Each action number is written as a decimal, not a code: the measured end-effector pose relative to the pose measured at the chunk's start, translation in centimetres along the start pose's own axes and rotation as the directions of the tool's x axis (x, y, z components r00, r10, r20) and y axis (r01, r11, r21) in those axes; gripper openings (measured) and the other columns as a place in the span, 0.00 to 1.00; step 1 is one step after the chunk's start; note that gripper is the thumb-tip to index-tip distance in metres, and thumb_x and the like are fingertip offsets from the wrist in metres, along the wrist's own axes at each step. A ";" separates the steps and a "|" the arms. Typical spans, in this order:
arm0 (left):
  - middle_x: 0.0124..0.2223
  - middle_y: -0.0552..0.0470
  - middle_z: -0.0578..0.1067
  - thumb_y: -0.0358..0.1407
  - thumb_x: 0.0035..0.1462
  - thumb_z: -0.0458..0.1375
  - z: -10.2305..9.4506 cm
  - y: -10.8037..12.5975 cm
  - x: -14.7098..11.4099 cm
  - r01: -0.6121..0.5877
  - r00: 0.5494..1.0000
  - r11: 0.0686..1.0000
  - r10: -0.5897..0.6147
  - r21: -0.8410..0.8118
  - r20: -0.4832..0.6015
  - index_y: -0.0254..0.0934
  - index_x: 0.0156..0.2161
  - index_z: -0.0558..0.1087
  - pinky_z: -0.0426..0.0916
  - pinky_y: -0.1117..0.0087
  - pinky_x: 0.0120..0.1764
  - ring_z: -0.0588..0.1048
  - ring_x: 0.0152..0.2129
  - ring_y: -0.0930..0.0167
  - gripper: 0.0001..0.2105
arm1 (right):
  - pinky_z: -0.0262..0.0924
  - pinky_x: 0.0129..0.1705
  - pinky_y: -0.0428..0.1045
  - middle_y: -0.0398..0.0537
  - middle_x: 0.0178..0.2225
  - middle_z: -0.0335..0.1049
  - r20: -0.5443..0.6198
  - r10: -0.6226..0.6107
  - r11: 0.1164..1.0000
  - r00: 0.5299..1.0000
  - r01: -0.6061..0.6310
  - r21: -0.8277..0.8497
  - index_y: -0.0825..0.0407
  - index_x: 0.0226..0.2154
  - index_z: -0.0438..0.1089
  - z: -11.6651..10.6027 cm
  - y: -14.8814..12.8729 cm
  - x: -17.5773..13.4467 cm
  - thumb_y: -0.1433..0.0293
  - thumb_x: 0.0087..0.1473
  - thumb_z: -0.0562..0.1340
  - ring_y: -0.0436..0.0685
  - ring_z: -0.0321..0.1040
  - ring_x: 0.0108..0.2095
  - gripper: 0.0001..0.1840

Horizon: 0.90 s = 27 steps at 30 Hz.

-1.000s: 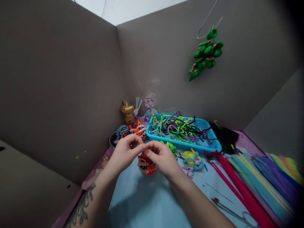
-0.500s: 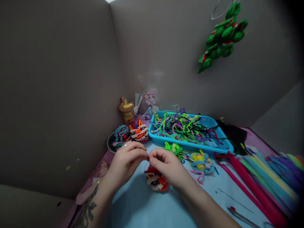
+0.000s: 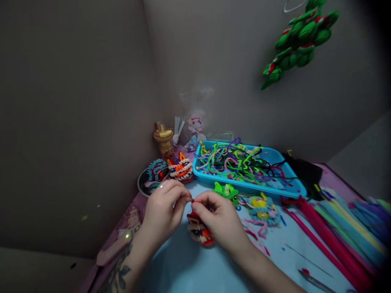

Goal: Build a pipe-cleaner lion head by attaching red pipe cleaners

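Observation:
My left hand (image 3: 167, 209) is closed, its thumb and fingertips pinching at a tiny red piece of pipe cleaner (image 3: 192, 200). My right hand (image 3: 218, 217) pinches the same red bit from the other side, so the fingertips of both hands nearly meet. Just below them is a fuzzy pipe-cleaner figure (image 3: 200, 232) in red, cream, orange and blue, partly covered by my right fingers. Whether the red bit joins the figure is hidden. A bright green pipe-cleaner figure (image 3: 226, 193) lies behind my right hand.
A blue tray (image 3: 249, 186) of tangled pipe cleaners stands at the back. Finished-looking figures (image 3: 181, 167) and a brown cup (image 3: 165, 142) sit at back left. Bundled pipe cleaners (image 3: 348, 228), tweezers-like metal tool (image 3: 316, 280) and a blue-yellow figure (image 3: 263, 209) lie right.
The view has shifted slightly, so the tray and hanging green piece appear farther right. Both hands keep their pinch; red strips now show beside my right forearm.

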<state>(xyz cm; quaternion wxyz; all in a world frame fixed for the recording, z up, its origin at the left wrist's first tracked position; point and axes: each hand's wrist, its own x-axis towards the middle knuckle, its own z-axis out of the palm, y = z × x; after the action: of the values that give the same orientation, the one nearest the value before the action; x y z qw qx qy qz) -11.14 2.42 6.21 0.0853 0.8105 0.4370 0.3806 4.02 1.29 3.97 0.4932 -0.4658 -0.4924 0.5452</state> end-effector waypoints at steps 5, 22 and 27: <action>0.38 0.52 0.74 0.30 0.57 0.57 -0.5 0.3 0.0 0.157 0.986 0.976 -0.146 -0.148 0.085 0.40 0.43 0.68 0.65 0.73 0.33 0.70 0.30 0.72 0.09 | 0.59 0.21 0.44 0.39 0.18 0.64 -0.012 -0.020 1.000 1.000 0.020 -0.010 0.52 0.23 0.67 -0.1 0.2 0.1 0.64 0.46 0.62 0.49 0.63 0.19 0.08; 0.30 0.55 0.72 0.33 0.59 0.52 -0.7 1.4 -0.1 0.337 0.941 0.893 -0.316 -0.299 0.117 0.41 0.44 0.61 0.65 0.72 0.31 0.72 0.27 0.71 0.08 | 0.60 0.27 0.46 0.44 0.22 0.69 0.001 -0.205 0.941 0.979 0.197 -0.275 0.51 0.23 0.69 -0.3 0.0 -0.6 0.69 0.51 0.60 0.53 0.66 0.24 0.07; 0.31 0.54 0.73 0.33 0.60 0.51 -0.6 1.3 -0.4 0.351 0.936 0.874 -0.322 -0.337 0.141 0.41 0.45 0.59 0.66 0.71 0.32 0.73 0.27 0.72 0.08 | 0.60 0.26 0.46 0.44 0.23 0.68 0.015 -0.178 0.957 0.984 0.176 -0.231 0.51 0.23 0.69 0.0 0.4 -0.7 0.69 0.50 0.61 0.54 0.67 0.25 0.07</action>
<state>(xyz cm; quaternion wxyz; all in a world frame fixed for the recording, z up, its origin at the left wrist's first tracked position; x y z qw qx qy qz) -10.81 1.19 7.00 0.3132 0.7077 0.4910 0.3999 4.10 0.61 3.62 0.4838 -0.4756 -0.5908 0.4367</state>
